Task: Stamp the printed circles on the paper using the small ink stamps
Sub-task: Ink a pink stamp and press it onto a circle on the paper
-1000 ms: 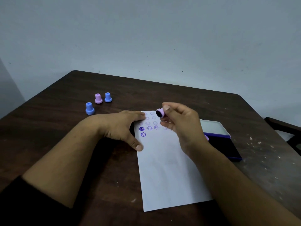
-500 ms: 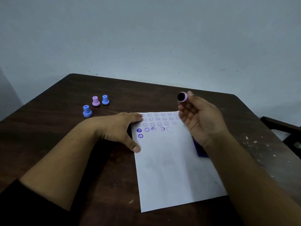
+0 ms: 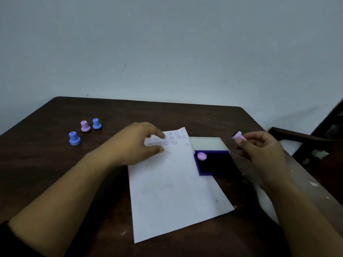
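Table: dark brown wooden table [image 3: 46, 164]; it carries every item listed below.
Landmark: white rectangular paper sheet [image 3: 172, 191], lying flat near the table's middle, its long axis running away from the person.
Printed circles: rows of small purple ring outlines [image 3: 176, 137] at the far end of the sheet; several are hidden under the left hand, so the count of stamped ones cannot be read. The rest of the sheet is blank.
Ink pad: purple rectangular ink pad with its pale lid open [image 3: 213, 162], touching the right edge of the sheet near its far end; the ink surface looks dark.
Stamp on pad: small pink round stamp [image 3: 202, 156] resting on the pad corner nearest the sheet.
Spare stamps: two blue plastic stamps [image 3: 74, 139] [image 3: 96, 123] and one pink plastic stamp [image 3: 85, 126], standing upright well to the left of the sheet.
Left hand: left hand [image 3: 137, 143] pressed palm-down on the far left part of the sheet, fingers spread, grasping nothing.
Right hand: right hand [image 3: 259, 151] raised to the right of the ink pad, fingertips pinching a small pink stamp with a dark face [image 3: 238, 135].
Step in hand: judged as re-inking between impressions.
Next move: calls for a flat press onto the ink, then alignment over an unstamped ring while the sheet is pinned.
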